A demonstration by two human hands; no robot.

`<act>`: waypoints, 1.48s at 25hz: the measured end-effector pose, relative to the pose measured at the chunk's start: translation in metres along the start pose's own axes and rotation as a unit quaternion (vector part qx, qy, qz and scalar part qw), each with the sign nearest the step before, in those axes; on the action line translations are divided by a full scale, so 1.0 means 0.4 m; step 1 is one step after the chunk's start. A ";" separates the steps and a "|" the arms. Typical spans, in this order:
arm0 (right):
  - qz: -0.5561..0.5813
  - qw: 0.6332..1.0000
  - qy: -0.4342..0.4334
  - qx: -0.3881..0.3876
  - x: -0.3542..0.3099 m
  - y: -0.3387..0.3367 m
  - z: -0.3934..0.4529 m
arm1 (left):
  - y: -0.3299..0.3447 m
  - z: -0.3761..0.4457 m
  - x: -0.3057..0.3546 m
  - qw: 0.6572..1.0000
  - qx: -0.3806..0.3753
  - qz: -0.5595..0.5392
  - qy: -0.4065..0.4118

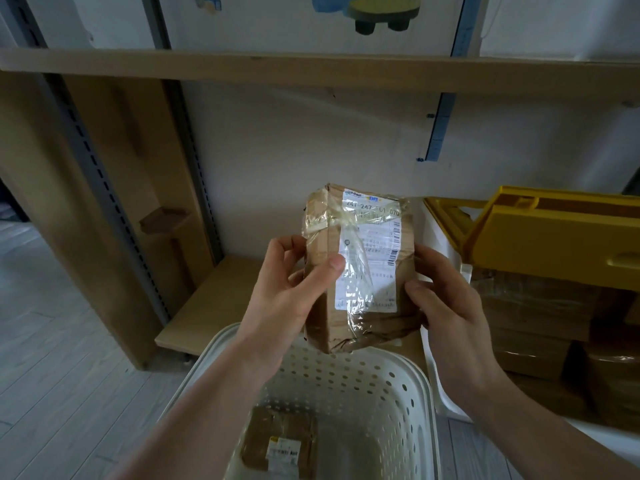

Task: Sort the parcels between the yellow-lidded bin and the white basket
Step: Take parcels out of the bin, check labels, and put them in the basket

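Taped brown parcel (360, 268) upright between left hand (294, 282) and right hand (446, 303), both gripping it, above white basket (398, 393).

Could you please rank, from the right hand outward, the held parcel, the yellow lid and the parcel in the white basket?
From the right hand:
1. Held parcel, in its grip.
2. Yellow lid, up to its right.
3. Basket parcel, down left.

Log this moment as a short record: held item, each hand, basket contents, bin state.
held item: brown taped parcel, white label facing the camera, held above the white basket
left hand: grips the parcel's left side, thumb on its front
right hand: grips the parcel's right side
basket contents: one small brown parcel with a label
yellow-lidded bin: yellow lid raised, stacked brown parcels inside
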State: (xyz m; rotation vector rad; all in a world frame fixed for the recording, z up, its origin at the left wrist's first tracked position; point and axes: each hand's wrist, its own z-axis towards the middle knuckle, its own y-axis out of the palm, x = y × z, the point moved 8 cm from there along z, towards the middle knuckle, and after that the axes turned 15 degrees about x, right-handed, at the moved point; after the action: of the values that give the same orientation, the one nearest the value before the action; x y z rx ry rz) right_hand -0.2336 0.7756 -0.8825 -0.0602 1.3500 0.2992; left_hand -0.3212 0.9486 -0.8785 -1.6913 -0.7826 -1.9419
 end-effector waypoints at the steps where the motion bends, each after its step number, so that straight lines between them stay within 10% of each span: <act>1: -0.003 1.000 -0.012 0.003 -0.005 -0.001 -0.002 | 0.001 0.000 -0.002 1.000 -0.002 -0.008 -0.004; 9: 0.029 0.998 -0.029 -0.044 -0.027 0.028 -0.023 | 0.016 -0.005 -0.003 0.992 -0.017 -0.124 -0.032; 37: 0.017 0.998 -0.035 -0.040 0.004 0.018 -0.025 | -0.044 -0.012 0.017 1.000 0.016 0.015 0.021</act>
State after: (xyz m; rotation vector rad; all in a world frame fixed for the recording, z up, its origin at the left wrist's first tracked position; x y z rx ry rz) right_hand -0.2447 0.7806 -0.8854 -0.0923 1.2702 0.3815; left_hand -0.3374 0.9584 -0.8745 -1.6298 -0.7649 -1.9288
